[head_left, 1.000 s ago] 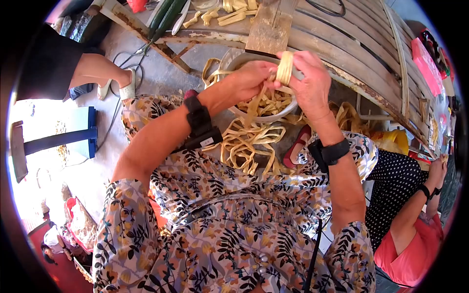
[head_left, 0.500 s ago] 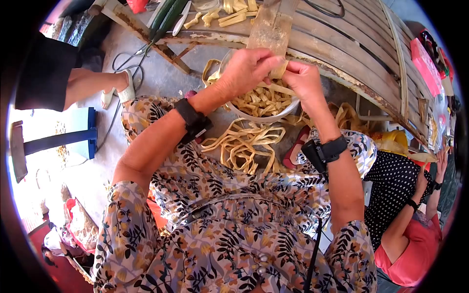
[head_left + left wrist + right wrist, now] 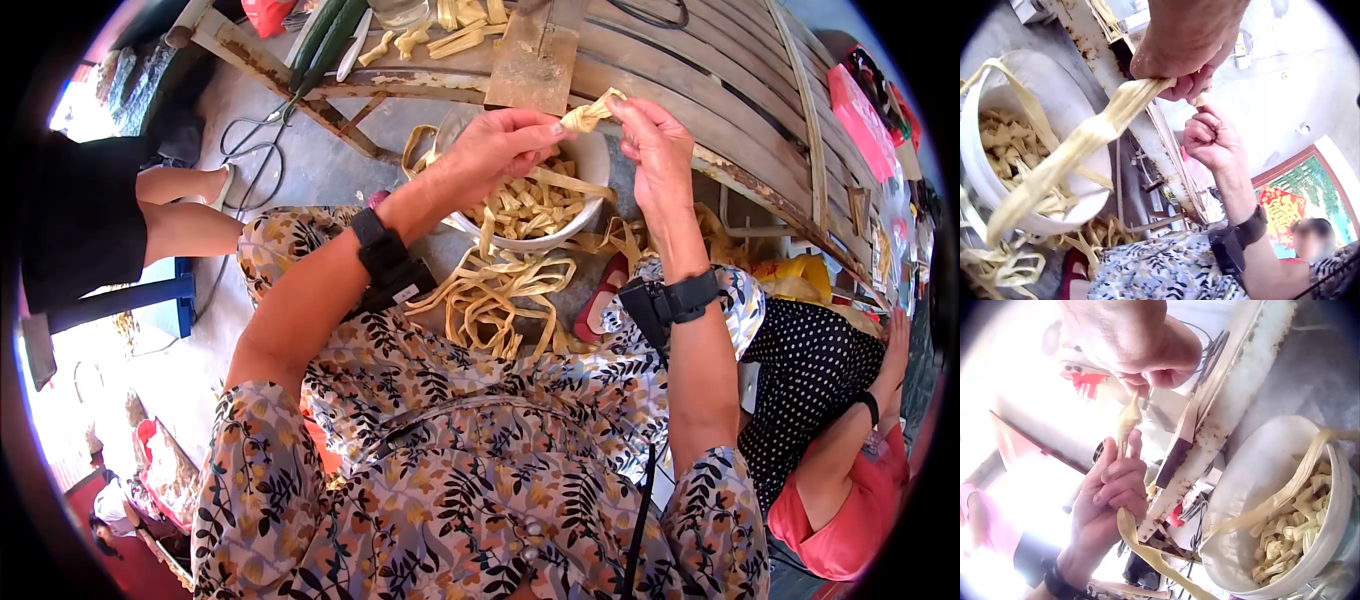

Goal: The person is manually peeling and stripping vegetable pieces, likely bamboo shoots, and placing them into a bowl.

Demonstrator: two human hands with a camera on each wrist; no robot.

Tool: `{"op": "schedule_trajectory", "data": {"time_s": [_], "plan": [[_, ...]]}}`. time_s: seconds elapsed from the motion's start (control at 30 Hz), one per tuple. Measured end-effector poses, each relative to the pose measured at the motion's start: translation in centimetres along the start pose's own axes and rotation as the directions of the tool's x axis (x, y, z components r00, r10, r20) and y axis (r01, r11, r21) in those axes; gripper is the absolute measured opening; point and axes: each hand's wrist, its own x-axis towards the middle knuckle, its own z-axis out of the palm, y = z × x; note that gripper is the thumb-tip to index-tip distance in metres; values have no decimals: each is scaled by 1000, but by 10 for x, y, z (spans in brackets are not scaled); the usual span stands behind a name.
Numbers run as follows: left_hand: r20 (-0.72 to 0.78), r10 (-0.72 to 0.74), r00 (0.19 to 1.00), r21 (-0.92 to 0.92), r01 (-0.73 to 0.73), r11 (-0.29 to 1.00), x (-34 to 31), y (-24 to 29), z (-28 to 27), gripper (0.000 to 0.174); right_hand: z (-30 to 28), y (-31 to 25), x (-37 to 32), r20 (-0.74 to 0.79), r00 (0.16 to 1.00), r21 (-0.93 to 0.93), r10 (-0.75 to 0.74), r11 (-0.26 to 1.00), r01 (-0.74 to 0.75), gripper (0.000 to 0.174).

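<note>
In the head view my left hand (image 3: 505, 145) pinches one end of a pale yellow, flat strip (image 3: 590, 115), and my right hand (image 3: 655, 145) pinches the other end. A bunched knot (image 3: 1129, 419) shows between the two hands in the right wrist view. From under my left hand (image 3: 1175, 62) a long tail of the strip (image 3: 1085, 140) hangs down in the left wrist view. Below the hands stands a white bucket (image 3: 600, 165), holding many short knotted pieces (image 3: 535, 205) of the same stuff. Loose long strips (image 3: 510, 300) lie heaped on the floor before it.
A slatted bench (image 3: 720, 90) with a rusty frame runs behind the bucket, bearing a wooden board (image 3: 530, 65), green cucumber-like things (image 3: 320, 45) and several yellow pieces (image 3: 465, 40). Another person's legs (image 3: 180, 215) are at left; a person in a red top (image 3: 840, 510) sits at right.
The strip was looped broadly around my right fingers; then both hands came together over it. Now they have drawn apart, with the strip bunched into a knot between them.
</note>
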Motion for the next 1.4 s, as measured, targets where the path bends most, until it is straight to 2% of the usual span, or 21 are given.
{"op": "schedule_trajectory", "data": {"time_s": [0.03, 0.07, 0.13, 0.23, 0.27, 0.37, 0.4, 0.5, 0.7, 0.8, 0.9, 0.93, 1.03, 1.13, 1.23, 1.4], "plan": [[52, 22, 998, 52, -25, 998, -1, 0, -5, 30, 0, 0, 1, 9, 1000, -3, 15, 1000, -15, 17], [42, -5, 999, 65, 3, 998, -3, 2, -9, 24, 1, -2, 1, 55, 997, -39, 48, 998, -46, 20], [70, -12, 998, 60, 8, 998, -6, -1, -15, 25, 3, -6, -5, 140, 982, -114, 124, 988, -109, 27], [98, 27, 995, 93, -36, 995, -2, -5, -19, 24, 15, 0, -15, 301, 930, -220, 209, 965, -145, 30], [105, 46, 993, 107, -57, 993, -1, -6, -19, 23, 19, 2, -19, 380, 891, -182, 250, 964, -193, 30], [130, 49, 990, 405, -98, 909, -6, 4, -19, 24, 21, 7, -18, 482, 858, -37, 178, 982, -183, 25], [141, 27, 990, 366, -77, 927, -8, 8, -18, 24, 25, 5, -22, 423, 894, -35, 147, 989, -146, 19], [175, -39, 984, 242, -5, 970, -11, 11, -19, 24, 21, 4, -20, 419, 893, 10, 163, 983, -184, 12], [253, -87, 963, 27, 83, 996, -6, 6, -28, 24, 11, 4, -13, 400, 903, 96, 159, 972, -214, 10], [217, -146, 965, 91, 129, 987, -6, 6, -29, 27, 20, -9, -18, 368, 916, -87, 159, 987, -137, 10], [256, -158, 954, 93, 138, 986, -5, 7, -27, 27, 16, 2, -11, 375, 918, -25, 131, 991, -131, 13], [240, -163, 957, 61, 153, 986, -4, 8, -27, 27, 12, 2, -6, 426, 896, 2, 125, 990, -140, 16], [295, -152, 943, 39, 147, 988, 0, 7, -34, 28, 9, 0, -4, 416, 898, 9, 145, 986, -164, 13], [192, -121, 974, 134, 96, 986, -2, 10, -35, 29, 7, -7, 3, 462, 856, -50, 232, 971, -236, 22], [115, -106, 988, 232, 77, 970, -7, 19, -35, 30, 14, -15, -3, 470, 852, -41, 232, 970, -241, 27], [164, -119, 979, 311, 63, 948, -8, 24, -44, 30, 17, -5, 3, 498, 854, -118, 150, 987, -105, 25]]}}
